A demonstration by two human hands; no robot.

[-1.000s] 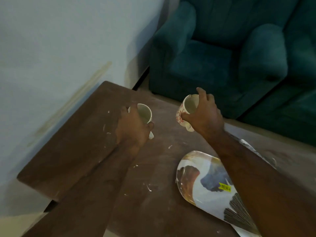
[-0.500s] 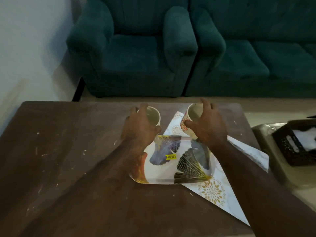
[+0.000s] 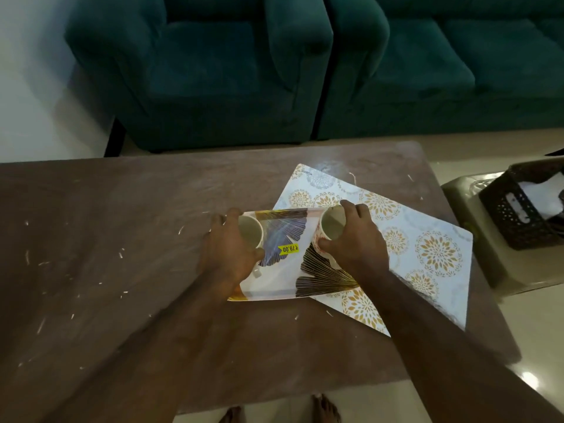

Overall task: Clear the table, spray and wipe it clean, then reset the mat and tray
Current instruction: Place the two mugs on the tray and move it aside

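Note:
A rectangular tray with a leaf print and a yellow price sticker lies on a white floral mat, set askew on the brown table. My left hand grips a plain white cup over the tray's left end. My right hand grips a white cup with red pattern over the tray's right end. Both cups are upright and look empty. Whether they rest on the tray or hover just above it is unclear.
White crumbs and scraps litter the table, mostly on the left. Teal armchair and sofa stand beyond the far edge. A beige stool at the right carries a dark perforated basket. My bare feet show below the near edge.
The view swung from the table's left corner to the tray and mat. Both hands carried the cups to the right and now hold them over the tray, lower than before.

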